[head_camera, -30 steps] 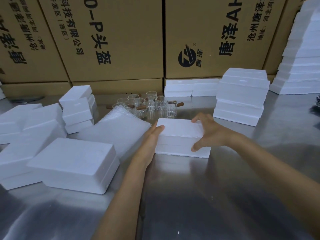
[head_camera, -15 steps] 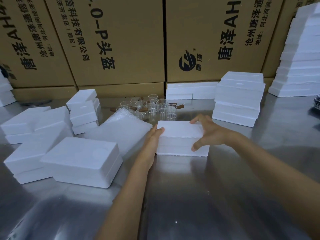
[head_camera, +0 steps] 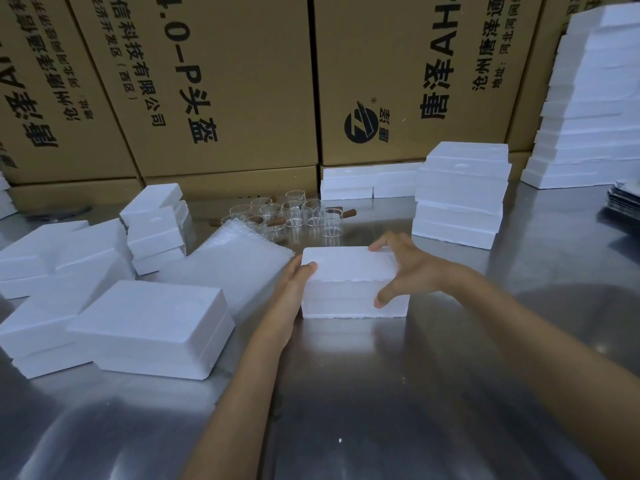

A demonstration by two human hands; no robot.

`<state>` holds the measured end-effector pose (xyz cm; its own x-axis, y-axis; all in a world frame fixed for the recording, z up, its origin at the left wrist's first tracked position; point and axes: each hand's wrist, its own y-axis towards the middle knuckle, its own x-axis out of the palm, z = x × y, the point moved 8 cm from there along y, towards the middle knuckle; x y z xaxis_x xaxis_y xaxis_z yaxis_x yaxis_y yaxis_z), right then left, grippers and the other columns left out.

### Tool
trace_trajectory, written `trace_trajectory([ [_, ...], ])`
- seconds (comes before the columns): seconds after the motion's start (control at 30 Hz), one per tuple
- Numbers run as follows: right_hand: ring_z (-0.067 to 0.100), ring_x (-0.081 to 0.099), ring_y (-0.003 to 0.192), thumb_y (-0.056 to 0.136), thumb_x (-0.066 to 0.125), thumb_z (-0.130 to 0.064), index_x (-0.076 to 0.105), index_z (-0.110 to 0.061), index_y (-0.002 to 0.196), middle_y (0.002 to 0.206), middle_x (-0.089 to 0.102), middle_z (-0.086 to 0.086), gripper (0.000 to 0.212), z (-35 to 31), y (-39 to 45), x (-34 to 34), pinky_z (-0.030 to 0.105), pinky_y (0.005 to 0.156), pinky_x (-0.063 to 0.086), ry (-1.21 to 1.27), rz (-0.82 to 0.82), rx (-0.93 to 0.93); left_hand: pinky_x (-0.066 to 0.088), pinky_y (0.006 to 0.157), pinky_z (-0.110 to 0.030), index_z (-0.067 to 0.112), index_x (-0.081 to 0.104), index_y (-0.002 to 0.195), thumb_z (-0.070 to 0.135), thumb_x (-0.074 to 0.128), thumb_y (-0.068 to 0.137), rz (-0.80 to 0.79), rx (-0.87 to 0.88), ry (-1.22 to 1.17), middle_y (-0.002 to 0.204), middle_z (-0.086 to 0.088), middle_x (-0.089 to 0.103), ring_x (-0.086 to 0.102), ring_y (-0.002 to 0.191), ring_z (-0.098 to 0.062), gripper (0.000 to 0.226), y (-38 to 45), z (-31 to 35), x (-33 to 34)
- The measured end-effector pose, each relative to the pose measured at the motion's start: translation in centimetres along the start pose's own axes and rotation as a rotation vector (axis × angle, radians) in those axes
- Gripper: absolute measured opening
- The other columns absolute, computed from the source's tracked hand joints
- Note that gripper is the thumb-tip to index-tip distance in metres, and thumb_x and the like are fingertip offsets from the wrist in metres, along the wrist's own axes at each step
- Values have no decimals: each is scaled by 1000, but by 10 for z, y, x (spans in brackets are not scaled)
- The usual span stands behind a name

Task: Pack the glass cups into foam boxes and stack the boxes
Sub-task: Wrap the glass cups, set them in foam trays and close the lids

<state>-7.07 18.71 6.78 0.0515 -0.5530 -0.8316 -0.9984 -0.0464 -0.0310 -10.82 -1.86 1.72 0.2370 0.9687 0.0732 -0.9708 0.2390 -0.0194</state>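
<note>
Stainless steel worktop (head_camera: 346, 393), brown cartons behind. Left hand (head_camera: 294, 289) fingers flat against left side of closed white rectangular foam box (head_camera: 349, 282), thumb on lid; right hand (head_camera: 412, 271) fingers spread over right end, thumb on front face. Both clamp it, likely seating lid before lifting to stack. Box sits mid-worktop. Clear glass cups with wooden handles (head_camera: 298, 216) just behind, unpacked. Bubble-wrap sheets (head_camera: 235, 261) touching left. Stacked white foam boxes (head_camera: 460, 195) toward right rear edge, likely destination; path looks open.
</note>
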Motion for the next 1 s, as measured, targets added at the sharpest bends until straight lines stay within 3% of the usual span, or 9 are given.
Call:
trace_trajectory([
  [0.13,17,41,121,60,93,-33,35,-36,129,130,30,-5,90,1,-6,1,35,99,44,-2,-1,-16,50,102,-37,35,55,136,37,57,99,-11,11,14,128,11,66,64,116,-11,37,-5,-2,-3],
  [0.3,18,41,124,61,93,-35,35,-37,130,132,30,-5,91,1,-6,-1,36,103,43,0,-6,-25,52,84,-25,44,62,107,37,57,100,8,14,66,117,19,68,66,105,-3,12,-5,3,-3],
  [0.5,15,38,124,61,93,-36,34,-38,132,133,28,-7,93,5,-4,1,31,98,40,26,-15,-25,49,95,-27,43,61,108,39,56,100,22,26,110,119,21,65,62,109,0,10,-3,4,-6],
  [0.67,13,33,128,63,93,-34,31,-39,137,139,26,-12,97,11,-4,7,29,100,36,96,-23,-17,46,69,-10,46,59,99,37,54,101,13,42,103,90,39,67,62,80,21,10,-5,4,-3],
  [0.77,10,30,129,64,92,-30,29,-37,138,140,24,-13,97,12,-6,11,25,98,32,128,3,-29,46,63,-5,46,58,97,33,50,104,-1,45,109,83,44,65,61,77,22,17,-8,7,1],
  [1.0,10,30,129,64,92,-28,29,-41,137,138,25,-12,96,11,-17,14,24,97,31,142,-9,-38,46,84,-23,52,59,105,36,48,101,33,6,91,105,35,60,57,102,8,20,-9,1,-2],
])
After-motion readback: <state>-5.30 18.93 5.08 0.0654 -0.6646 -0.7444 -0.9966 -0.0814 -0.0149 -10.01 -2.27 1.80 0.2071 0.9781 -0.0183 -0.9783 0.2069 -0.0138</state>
